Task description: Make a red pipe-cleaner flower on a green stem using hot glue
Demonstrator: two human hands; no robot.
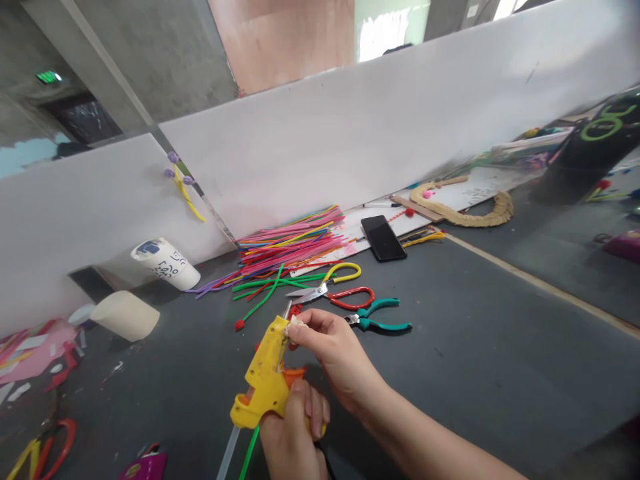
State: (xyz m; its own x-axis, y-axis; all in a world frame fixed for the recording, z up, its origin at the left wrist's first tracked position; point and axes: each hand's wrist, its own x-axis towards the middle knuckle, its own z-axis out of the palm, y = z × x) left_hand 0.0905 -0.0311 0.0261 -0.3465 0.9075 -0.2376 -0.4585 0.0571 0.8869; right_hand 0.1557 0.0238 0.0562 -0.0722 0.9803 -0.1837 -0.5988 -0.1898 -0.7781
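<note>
My left hand [295, 427] is wrapped round the handle of a yellow hot glue gun [265, 380], whose metal nozzle points up and away from me. A clear glue stick [229, 453] sticks out of its back end. Beside that runs a green stem [250, 453], its other end hidden behind the gun. My right hand [325, 340] pinches a small off-white wad [295, 325] against the gun's front, just below the nozzle. Behind the fingers some red bits show, mostly hidden. Scissors [323, 291] with one yellow and one red handle and teal pliers [383, 317] lie just beyond.
Colourful pipe cleaners [295, 243] are heaped by the white partition [310, 153]. A black phone [383, 238] lies to their right, near a tan curved piece [480, 217]. Paper cups [125, 315] stand at left; another pair of scissors [63, 447] is at lower left.
</note>
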